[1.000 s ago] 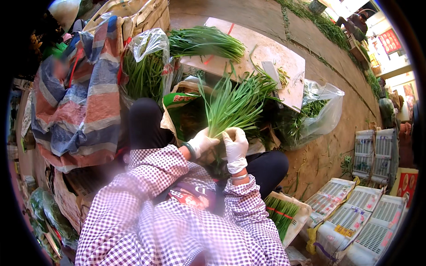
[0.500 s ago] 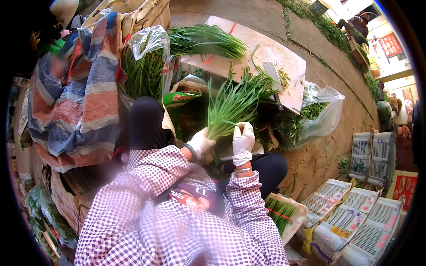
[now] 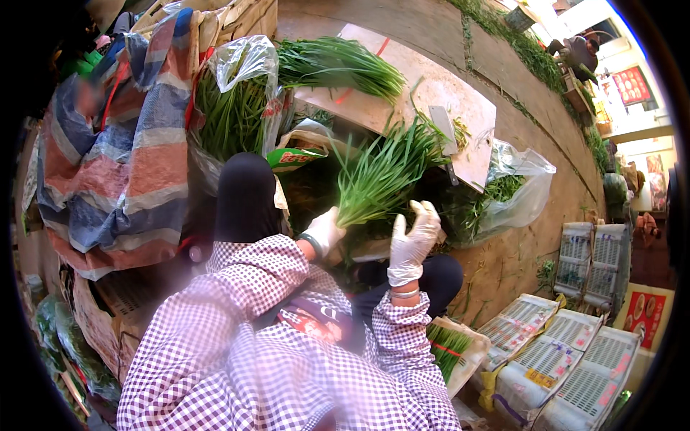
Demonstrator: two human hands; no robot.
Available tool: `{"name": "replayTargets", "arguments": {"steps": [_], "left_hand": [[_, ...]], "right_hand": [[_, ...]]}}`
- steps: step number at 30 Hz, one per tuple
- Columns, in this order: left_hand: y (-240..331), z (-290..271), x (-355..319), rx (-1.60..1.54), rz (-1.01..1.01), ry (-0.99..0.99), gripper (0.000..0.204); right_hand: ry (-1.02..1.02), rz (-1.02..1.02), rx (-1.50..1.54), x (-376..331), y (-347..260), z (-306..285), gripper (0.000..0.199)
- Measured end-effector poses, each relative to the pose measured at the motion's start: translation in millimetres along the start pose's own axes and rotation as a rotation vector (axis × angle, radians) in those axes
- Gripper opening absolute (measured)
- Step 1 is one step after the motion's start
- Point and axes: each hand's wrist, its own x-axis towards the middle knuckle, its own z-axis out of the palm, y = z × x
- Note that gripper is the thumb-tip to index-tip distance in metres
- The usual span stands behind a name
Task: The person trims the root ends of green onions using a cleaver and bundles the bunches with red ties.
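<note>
Biggest thing first: a striped tarp (image 3: 108, 158) in red, blue and grey is draped over the whole 9 to 10 o'clock side, with cardboard boxes (image 3: 230, 18) poking out at 11 o'clock. A pale cutting board (image 3: 402, 93) is laid out at around 12 to 1 o'clock, and a pile of green chives (image 3: 334, 65) is spread across its far end, with a cleaver (image 3: 442, 129) resting near its right part. A stack of white plastic crates (image 3: 568, 359) is parked down at 4 to 5 o'clock. A clear plastic bag (image 3: 233, 108) stuffed with more greens is stood at 11 o'clock, and a second clear bag (image 3: 514, 190) with greens is slumped at 3 o'clock. Dead centre, a bunch of chives (image 3: 381, 176) is held up, tips fanned toward 1 o'clock. Its base is gripped by the left hand (image 3: 323, 230), white-gloved, fingers wrapped tight around the stems. The right hand (image 3: 413, 237), gloved too, is raised just to the bunch's 4 o'clock side, fingers loosely together and pointing up, fingertips right by the lower leaves; whether anything is pinched there can't really be told. A small tied bundle of greens (image 3: 445, 348) is tucked into a box at 5 o'clock, by the checked sleeve.
</note>
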Motion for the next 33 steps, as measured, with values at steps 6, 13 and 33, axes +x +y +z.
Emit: {"name": "replayTargets", "arguments": {"steps": [6, 13, 33], "left_hand": [[-6, 11, 4, 0.072, 0.039, 0.010, 0.030], [4, 2, -3, 0.077, 0.012, -0.050, 0.030], [10, 8, -1, -0.920, -0.234, -0.425, 0.015]], "right_hand": [[-0.451, -0.164, 0.019, -16, -19, 59, 0.025], [-0.352, -0.113, 0.011, -11, 7, 86, 0.011], [-0.263, -0.203, -0.138, -63, -7, 26, 0.007]]}}
